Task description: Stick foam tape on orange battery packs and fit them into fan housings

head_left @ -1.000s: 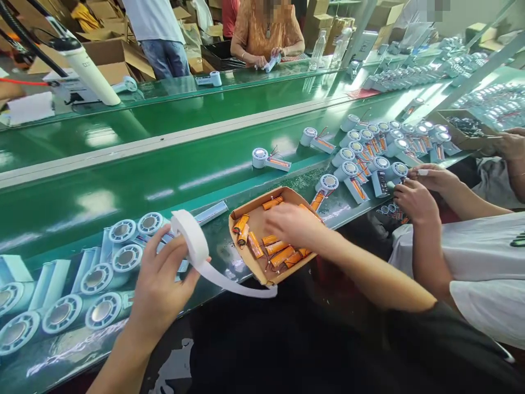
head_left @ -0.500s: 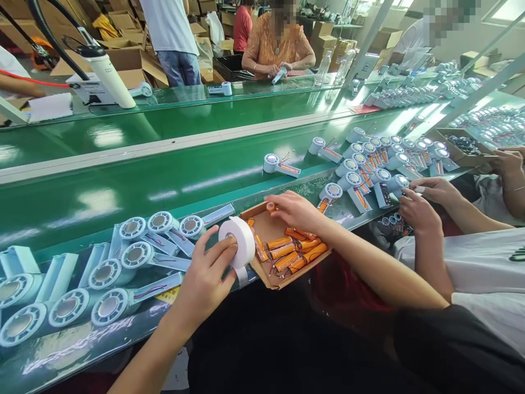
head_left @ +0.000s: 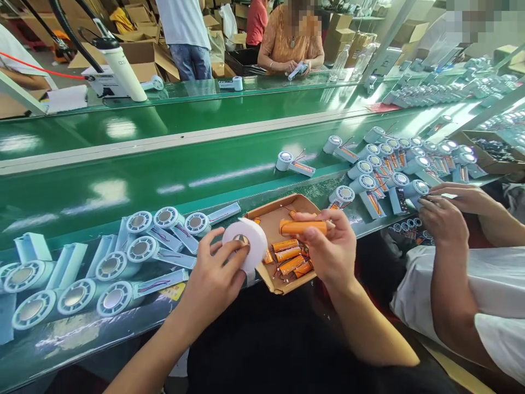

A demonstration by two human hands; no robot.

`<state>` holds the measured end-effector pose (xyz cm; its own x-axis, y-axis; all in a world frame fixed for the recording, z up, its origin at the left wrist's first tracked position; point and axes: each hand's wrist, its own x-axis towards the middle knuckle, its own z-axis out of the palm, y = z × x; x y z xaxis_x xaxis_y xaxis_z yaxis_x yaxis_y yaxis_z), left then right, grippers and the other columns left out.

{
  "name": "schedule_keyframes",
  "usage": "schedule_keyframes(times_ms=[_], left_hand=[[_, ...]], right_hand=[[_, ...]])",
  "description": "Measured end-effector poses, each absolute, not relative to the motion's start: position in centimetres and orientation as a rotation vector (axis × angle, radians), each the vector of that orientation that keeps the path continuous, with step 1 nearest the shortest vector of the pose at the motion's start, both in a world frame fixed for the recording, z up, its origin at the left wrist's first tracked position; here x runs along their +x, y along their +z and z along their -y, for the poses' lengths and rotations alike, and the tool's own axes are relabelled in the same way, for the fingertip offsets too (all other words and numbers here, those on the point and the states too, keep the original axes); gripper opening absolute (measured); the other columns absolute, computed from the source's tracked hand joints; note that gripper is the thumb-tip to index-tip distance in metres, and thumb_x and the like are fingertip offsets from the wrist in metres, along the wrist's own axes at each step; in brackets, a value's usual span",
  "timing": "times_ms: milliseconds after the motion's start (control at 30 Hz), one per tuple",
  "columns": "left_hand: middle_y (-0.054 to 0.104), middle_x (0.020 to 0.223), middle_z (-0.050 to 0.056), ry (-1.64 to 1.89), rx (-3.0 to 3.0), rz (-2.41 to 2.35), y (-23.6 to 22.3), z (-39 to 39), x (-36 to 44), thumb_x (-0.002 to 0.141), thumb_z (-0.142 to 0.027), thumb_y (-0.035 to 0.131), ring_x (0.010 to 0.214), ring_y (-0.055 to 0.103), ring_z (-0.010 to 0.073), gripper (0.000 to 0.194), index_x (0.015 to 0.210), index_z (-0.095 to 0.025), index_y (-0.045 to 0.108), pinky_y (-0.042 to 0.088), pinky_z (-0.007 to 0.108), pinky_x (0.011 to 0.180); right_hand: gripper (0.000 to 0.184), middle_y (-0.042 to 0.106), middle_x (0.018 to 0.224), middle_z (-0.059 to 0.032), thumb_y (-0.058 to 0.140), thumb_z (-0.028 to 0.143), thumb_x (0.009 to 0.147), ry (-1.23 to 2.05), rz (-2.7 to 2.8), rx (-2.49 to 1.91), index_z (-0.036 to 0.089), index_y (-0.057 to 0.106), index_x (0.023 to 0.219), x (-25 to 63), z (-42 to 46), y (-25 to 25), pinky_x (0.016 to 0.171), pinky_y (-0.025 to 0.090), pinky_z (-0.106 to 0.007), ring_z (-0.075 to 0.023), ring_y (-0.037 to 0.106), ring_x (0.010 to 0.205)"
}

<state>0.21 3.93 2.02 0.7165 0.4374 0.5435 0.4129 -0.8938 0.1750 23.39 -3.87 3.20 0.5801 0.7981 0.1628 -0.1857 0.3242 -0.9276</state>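
Note:
My left hand [head_left: 221, 268] is closed on a roll of white tape [head_left: 256, 246], with fingers in its core. A loose strip of tape hangs below the roll. In my right hand [head_left: 334, 249], an orange battery [head_left: 293, 227] lies sideways between thumb and fingers, above an open cardboard box [head_left: 268, 213]. Inside that box are several more orange batteries [head_left: 287, 254] with thin dark and red wires. Left of my left hand, several pale blue fan housings [head_left: 117, 298] with round heads and trough-like handles lie on the bench edge.
A green conveyor belt [head_left: 143, 180] runs across the middle. More fan housings, many with orange batteries, crowd the right [head_left: 369, 183], beside a co-worker's hands [head_left: 445, 213]. Across the belt, a person in orange [head_left: 291, 41] handles a part. A white cylindrical device [head_left: 123, 71] stands far left.
My right hand has turned and drawn back toward me, bringing the battery up across the box into full view. My left hand keeps the tape roll. The view has shifted slightly.

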Motion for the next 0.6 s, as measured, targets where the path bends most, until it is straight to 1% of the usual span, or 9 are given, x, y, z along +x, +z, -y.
schedule_keyframes(times_ms=[67, 133, 200, 233, 300, 367, 467, 533, 600], left_hand=[[0.071, 0.112, 0.010, 0.994, 2.694, -0.859, 2.0, -3.6, 0.8, 0.094, -0.018, 0.064, 0.126, 0.060, 0.0357, 0.028, 0.122, -0.021, 0.060, 0.057, 0.059, 0.107], [0.068, 0.120, 0.011, 1.071, 2.453, -0.987, 2.0, -3.1, 1.7, 0.098, -0.029, 0.064, 0.128, 0.062, 0.0337, 0.029, 0.126, -0.021, 0.058, 0.056, 0.056, 0.109], [0.066, 0.129, 0.011, 1.135, 2.230, -1.006, 2.0, -2.5, 2.9, 0.097, -0.040, 0.069, 0.127, 0.064, 0.0308, 0.035, 0.127, -0.024, 0.059, 0.059, 0.050, 0.105], [0.067, 0.129, 0.011, 1.159, 2.138, -0.974, 2.0, -2.1, 3.5, 0.096, -0.046, 0.071, 0.122, 0.067, 0.0291, 0.038, 0.126, -0.025, 0.060, 0.060, 0.048, 0.102], [0.071, 0.122, 0.008, 1.187, 1.973, -0.915, 1.8, -1.6, 4.6, 0.094, -0.054, 0.074, 0.109, 0.072, 0.0259, 0.039, 0.120, -0.027, 0.063, 0.063, 0.045, 0.095], [0.075, 0.109, 0.005, 1.203, 1.846, -0.906, 1.6, -1.4, 5.2, 0.094, -0.051, 0.075, 0.098, 0.075, 0.0242, 0.031, 0.112, -0.027, 0.065, 0.065, 0.044, 0.089], [0.076, 0.096, 0.000, 1.274, 1.742, -0.868, 1.4, -1.9, 4.9, 0.094, -0.032, 0.076, 0.102, 0.077, 0.0246, 0.014, 0.100, -0.028, 0.064, 0.065, 0.047, 0.098], [0.076, 0.093, -0.001, 1.314, 1.755, -0.764, 1.8, -2.7, 3.9, 0.093, -0.024, 0.075, 0.106, 0.076, 0.0246, 0.015, 0.101, -0.028, 0.062, 0.065, 0.049, 0.100], [0.074, 0.093, 0.000, 1.244, 1.953, -0.695, 2.8, -3.7, 2.6, 0.096, -0.025, 0.072, 0.102, 0.076, 0.0234, 0.013, 0.103, -0.027, 0.061, 0.066, 0.046, 0.096]], right_hand=[[0.046, 0.082, 0.105, 0.0017, 0.095, 0.043, 0.077, 0.871, 0.601, -0.991, 0.028, 0.054, 0.090, 23.3, 4.1, 3.1, 0.067, 0.066, -0.027, -0.0147, 0.078, 0.072], [0.047, 0.081, 0.096, 0.0025, 0.095, 0.042, 0.078, 0.996, 0.566, -0.960, 0.027, 0.050, 0.086, 22.7, 4.3, 3.0, 0.065, 0.066, -0.025, -0.0156, 0.079, 0.071], [0.046, 0.078, 0.085, 0.0033, 0.092, 0.042, 0.081, 1.048, 0.564, -0.943, 0.027, 0.049, 0.085, 21.5, 4.6, 2.8, 0.070, 0.068, -0.029, -0.0195, 0.081, 0.077], [0.045, 0.077, 0.083, 0.0033, 0.091, 0.044, 0.081, 1.051, 0.568, -0.933, 0.028, 0.049, 0.086, 20.9, 4.7, 2.6, 0.073, 0.068, -0.031, -0.0211, 0.081, 0.081], [0.043, 0.080, 0.092, 0.0019, 0.091, 0.046, 0.082, 1.053, 0.590, -0.915, 0.029, 0.053, 0.091, 19.7, 4.9, 2.1, 0.079, 0.069, -0.034, -0.0224, 0.081, 0.089], [0.040, 0.082, 0.102, 0.0003, 0.091, 0.046, 0.082, 1.073, 0.631, -0.913, 0.030, 0.059, 0.098, 19.2, 5.2, 1.6, 0.085, 0.068, -0.036, -0.0230, 0.081, 0.096], [0.036, 0.083, 0.109, -0.0028, 0.088, 0.044, 0.086, 1.074, 0.728, -0.973, 0.031, 0.064, 0.111, 19.8, 5.8, 1.2, 0.092, 0.067, -0.039, -0.0249, 0.081, 0.106], [0.034, 0.082, 0.116, -0.0058, 0.083, 0.039, 0.091, 1.003, 0.882, -1.067, 0.029, 0.066, 0.118, 21.1, 6.3, 1.4, 0.094, 0.066, -0.040, -0.0262, 0.079, 0.110], [0.030, 0.081, 0.118, -0.0074, 0.079, 0.031, 0.094, 0.907, 1.181, -1.206, 0.027, 0.070, 0.122, 22.6, 6.6, 2.2, 0.093, 0.065, -0.039, -0.0259, 0.079, 0.109]])
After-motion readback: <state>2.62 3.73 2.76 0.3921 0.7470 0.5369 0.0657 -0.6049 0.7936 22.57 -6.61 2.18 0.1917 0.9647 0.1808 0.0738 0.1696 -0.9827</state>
